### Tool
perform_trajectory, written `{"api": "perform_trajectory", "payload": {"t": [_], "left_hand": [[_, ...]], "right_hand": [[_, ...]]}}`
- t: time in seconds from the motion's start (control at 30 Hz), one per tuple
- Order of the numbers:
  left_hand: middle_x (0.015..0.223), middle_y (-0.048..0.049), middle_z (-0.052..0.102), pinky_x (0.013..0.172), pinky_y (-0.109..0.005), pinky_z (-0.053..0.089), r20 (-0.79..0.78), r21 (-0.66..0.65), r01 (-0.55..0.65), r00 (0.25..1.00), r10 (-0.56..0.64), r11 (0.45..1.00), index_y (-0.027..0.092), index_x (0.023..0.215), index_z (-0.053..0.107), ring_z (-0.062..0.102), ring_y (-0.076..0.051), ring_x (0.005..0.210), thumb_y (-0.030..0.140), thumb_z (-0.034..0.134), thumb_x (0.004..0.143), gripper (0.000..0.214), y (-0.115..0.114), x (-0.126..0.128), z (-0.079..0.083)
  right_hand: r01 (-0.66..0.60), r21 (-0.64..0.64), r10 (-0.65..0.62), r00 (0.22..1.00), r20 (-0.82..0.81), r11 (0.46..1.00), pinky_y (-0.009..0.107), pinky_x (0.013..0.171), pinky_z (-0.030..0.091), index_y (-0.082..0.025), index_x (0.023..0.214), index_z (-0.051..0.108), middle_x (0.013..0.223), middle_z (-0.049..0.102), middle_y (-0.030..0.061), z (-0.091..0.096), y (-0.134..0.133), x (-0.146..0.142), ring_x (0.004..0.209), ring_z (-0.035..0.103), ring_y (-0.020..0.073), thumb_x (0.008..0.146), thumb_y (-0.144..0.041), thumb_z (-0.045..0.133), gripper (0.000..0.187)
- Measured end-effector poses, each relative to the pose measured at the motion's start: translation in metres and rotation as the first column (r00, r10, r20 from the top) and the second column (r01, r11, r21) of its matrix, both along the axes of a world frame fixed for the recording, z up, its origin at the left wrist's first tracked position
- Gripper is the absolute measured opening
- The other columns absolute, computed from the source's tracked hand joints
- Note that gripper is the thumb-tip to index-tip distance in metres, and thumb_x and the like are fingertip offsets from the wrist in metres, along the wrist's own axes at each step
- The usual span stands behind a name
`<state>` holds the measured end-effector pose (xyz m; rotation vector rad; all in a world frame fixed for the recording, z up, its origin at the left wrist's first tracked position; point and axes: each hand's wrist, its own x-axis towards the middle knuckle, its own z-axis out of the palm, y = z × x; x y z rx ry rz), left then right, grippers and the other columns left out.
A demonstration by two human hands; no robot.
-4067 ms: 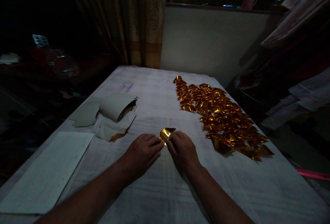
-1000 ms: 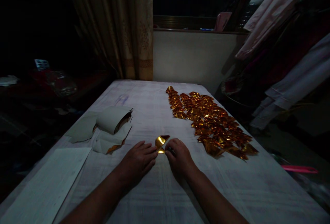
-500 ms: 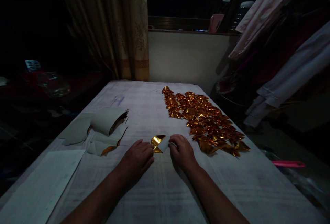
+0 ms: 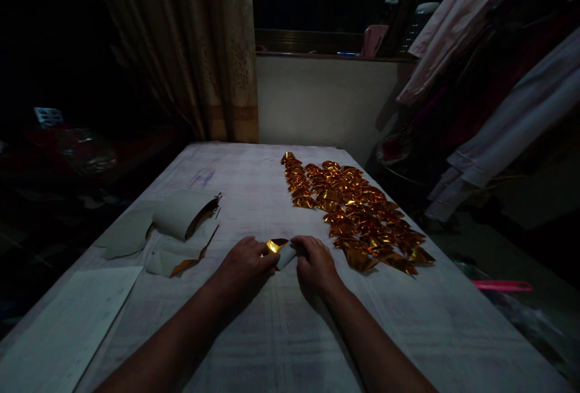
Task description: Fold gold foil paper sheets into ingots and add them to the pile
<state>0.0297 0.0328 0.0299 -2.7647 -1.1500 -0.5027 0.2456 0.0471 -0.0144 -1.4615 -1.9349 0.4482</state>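
Gold foil paper (image 4: 275, 246) lay partly folded on the cloth (image 4: 281, 332); the left hand (image 4: 247, 261) pinched its left side, the right hand (image 4: 316, 263) its pale-backed right end; folding seemed the step, the next move likely calling for a firm crease.

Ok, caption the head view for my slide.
Left hand and right hand hold folded gold-and-grey foil near shiny gold foil pieces.

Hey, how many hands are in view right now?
2: the left hand on the left side of the gold paper, the right hand at its right end. Darkness could hide others.
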Motion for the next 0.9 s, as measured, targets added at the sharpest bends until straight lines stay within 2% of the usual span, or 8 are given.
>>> {"api": "perform_trajectory", "payload": {"t": [0.07, 0.17, 0.33, 0.47, 0.57, 0.67, 0.77, 0.9], "left_hand": [[0.087, -0.0022, 0.069, 0.086, -0.039, 0.048, 0.015, 0.007, 0.024, 1.000, -0.024, 1.000, 0.025, 0.107, 0.067, 0.064, -0.019, 0.079, 0.023, 0.065, 0.092, 0.015, 0.001, -0.002, 0.000], [0.088, -0.0014, 0.070, 0.093, -0.042, 0.047, 0.046, -0.007, 0.038, 0.998, -0.037, 0.999, 0.025, 0.113, 0.065, 0.065, -0.019, 0.081, 0.019, 0.063, 0.093, 0.021, 0.002, -0.005, 0.002], [0.090, -0.0035, 0.071, 0.082, -0.036, 0.050, 0.089, 0.006, -0.059, 0.994, 0.059, 0.998, 0.023, 0.110, 0.066, 0.065, -0.021, 0.085, 0.011, 0.060, 0.090, 0.024, 0.000, -0.006, -0.003], [0.099, -0.0054, 0.072, 0.080, -0.035, 0.053, 0.141, -0.060, -0.132, 0.980, 0.139, 0.989, 0.020, 0.097, 0.067, 0.066, -0.021, 0.090, 0.011, 0.055, 0.092, 0.016, -0.018, -0.004, -0.007], [0.109, -0.0066, 0.071, 0.087, -0.037, 0.055, 0.188, -0.148, -0.060, 0.978, 0.087, 0.987, 0.020, 0.093, 0.066, 0.066, -0.022, 0.100, 0.016, 0.054, 0.093, 0.012, -0.036, -0.005, -0.006], [0.120, -0.0090, 0.068, 0.098, -0.042, 0.054, 0.233, -0.147, -0.013, 0.971, 0.048, 0.989, 0.021, 0.105, 0.065, 0.064, -0.025, 0.113, 0.019, 0.056, 0.093, 0.015, -0.049, -0.008, -0.008], [0.126, -0.0099, 0.066, 0.105, -0.046, 0.052, 0.244, -0.132, -0.011, 0.969, 0.044, 0.991, 0.021, 0.114, 0.063, 0.061, -0.026, 0.120, 0.020, 0.057, 0.093, 0.022, -0.052, -0.011, -0.013], [0.135, -0.0104, 0.062, 0.111, -0.049, 0.048, 0.231, -0.157, -0.007, 0.972, 0.043, 0.988, 0.021, 0.115, 0.063, 0.053, -0.028, 0.132, 0.019, 0.056, 0.094, 0.022, -0.051, -0.011, -0.018]], "right_hand": [[-0.029, 0.005, 0.029, 0.999, -0.042, 1.000, 0.038, 0.090, 0.046, -0.026, 0.106, 0.068, 0.105, 0.071, 0.0038, 0.000, 0.001, 0.001, 0.103, 0.063, 0.0236, 0.069, 0.002, 0.052, 0.049], [-0.102, 0.045, 0.104, 0.994, -0.041, 0.994, 0.035, 0.086, 0.045, -0.026, 0.100, 0.071, 0.099, 0.070, 0.0032, 0.002, 0.000, 0.004, 0.097, 0.062, 0.0216, 0.074, -0.001, 0.059, 0.038], [-0.244, 0.218, 0.201, 0.958, 0.204, 0.945, 0.034, 0.080, 0.040, -0.027, 0.091, 0.075, 0.097, 0.069, 0.0038, 0.014, -0.007, 0.006, 0.095, 0.059, 0.0218, 0.077, -0.011, 0.074, 0.021], [-0.387, 0.233, 0.312, 0.900, 0.303, 0.892, 0.034, 0.083, 0.040, -0.029, 0.088, 0.076, 0.108, 0.071, 0.0035, 0.020, -0.017, -0.002, 0.100, 0.059, 0.0211, 0.081, -0.021, 0.078, 0.011], [-0.425, 0.190, 0.375, 0.893, 0.250, 0.885, 0.035, 0.084, 0.042, -0.029, 0.088, 0.076, 0.110, 0.071, 0.0029, 0.016, -0.020, -0.006, 0.102, 0.062, 0.0211, 0.080, -0.024, 0.081, 0.011], [-0.420, 0.154, 0.395, 0.904, 0.165, 0.895, 0.037, 0.088, 0.045, -0.031, 0.094, 0.077, 0.114, 0.071, 0.0030, 0.009, -0.019, -0.004, 0.106, 0.063, 0.0215, 0.078, -0.022, 0.082, 0.019], [-0.405, 0.137, 0.392, 0.913, 0.113, 0.904, 0.038, 0.091, 0.046, -0.032, 0.097, 0.077, 0.116, 0.071, 0.0028, 0.004, -0.016, 0.002, 0.108, 0.064, 0.0215, 0.079, -0.020, 0.081, 0.022], [-0.393, 0.142, 0.385, 0.919, 0.084, 0.909, 0.038, 0.090, 0.046, -0.031, 0.095, 0.077, 0.112, 0.072, 0.0028, 0.005, -0.015, 0.004, 0.106, 0.065, 0.0212, 0.083, -0.025, 0.079, 0.013]]}}
